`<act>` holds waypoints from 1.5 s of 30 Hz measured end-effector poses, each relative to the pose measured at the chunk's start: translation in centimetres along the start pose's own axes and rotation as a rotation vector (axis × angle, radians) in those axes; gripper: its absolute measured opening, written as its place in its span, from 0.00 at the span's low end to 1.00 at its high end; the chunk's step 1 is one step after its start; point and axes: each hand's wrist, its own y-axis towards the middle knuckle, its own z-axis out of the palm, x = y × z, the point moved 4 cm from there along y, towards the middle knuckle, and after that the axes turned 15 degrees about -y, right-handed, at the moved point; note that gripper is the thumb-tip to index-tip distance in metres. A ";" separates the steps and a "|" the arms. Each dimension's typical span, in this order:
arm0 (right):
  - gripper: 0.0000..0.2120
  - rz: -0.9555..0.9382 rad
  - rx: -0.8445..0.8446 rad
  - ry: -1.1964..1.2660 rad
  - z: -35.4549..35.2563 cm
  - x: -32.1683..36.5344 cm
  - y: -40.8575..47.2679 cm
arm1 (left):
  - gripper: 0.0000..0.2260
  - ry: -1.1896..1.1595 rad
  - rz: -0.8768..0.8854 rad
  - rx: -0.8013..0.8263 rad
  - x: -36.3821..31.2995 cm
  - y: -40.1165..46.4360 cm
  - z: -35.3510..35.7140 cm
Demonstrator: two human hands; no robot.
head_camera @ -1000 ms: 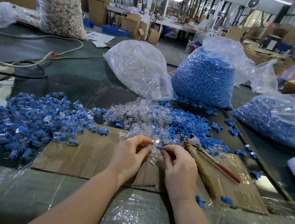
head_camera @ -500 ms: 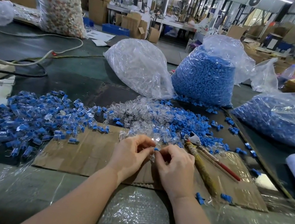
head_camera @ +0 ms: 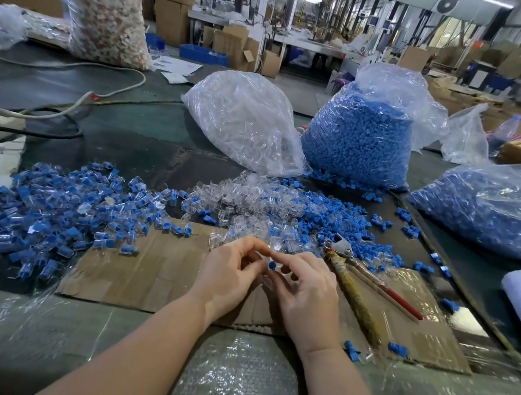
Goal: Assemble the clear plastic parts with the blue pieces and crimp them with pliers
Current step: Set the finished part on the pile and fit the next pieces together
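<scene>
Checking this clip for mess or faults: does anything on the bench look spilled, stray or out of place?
Mostly ordinary work clutter. Loose blue pieces have spilled round the foot of the upright blue bag, and two blue pieces lie at the cardboard sheet's near edge. The pliers lie idle beside the right hand.

Matt brown cardboard sheet (head_camera: 154, 269) lies under glossy clear plastic parts (head_camera: 244, 201) and metal-jawed pliers (head_camera: 342, 247).

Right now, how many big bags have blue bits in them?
2. One bag stands upright at the table's back, beside the clear-parts bag. The other lies flat on the right. More may be hidden off-frame.
</scene>
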 end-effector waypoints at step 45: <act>0.05 -0.031 -0.006 -0.012 -0.4 0.2 0.0 | 0.09 -0.057 0.002 -0.005 0.8 0.5 -0.1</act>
